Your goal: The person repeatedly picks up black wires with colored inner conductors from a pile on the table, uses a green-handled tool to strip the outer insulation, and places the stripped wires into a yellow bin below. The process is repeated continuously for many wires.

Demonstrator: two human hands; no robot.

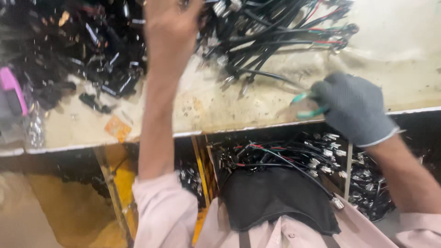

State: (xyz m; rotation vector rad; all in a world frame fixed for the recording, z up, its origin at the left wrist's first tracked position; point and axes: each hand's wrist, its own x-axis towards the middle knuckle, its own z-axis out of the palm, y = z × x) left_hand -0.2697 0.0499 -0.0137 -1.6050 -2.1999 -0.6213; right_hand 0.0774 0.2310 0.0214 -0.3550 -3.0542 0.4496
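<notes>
Bare left hand (172, 20) reaches far into black cable pile (271, 34) (finger state unclear), while grey-gloved right hand (351, 108) w/ fingers clamped on teal-handled cutters (308, 104) holds them ready near the bench edge.

2 hands (172, 23), 1 grey glove (353, 108), 1 green-handled tool (308, 104), 1 pink object (13, 89).

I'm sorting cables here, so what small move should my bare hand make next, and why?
Probably draw one cable out of the pile of black cables. The left hand is already in that tangle, while the gloved right hand holds a green-handled tool on the bench.
</notes>
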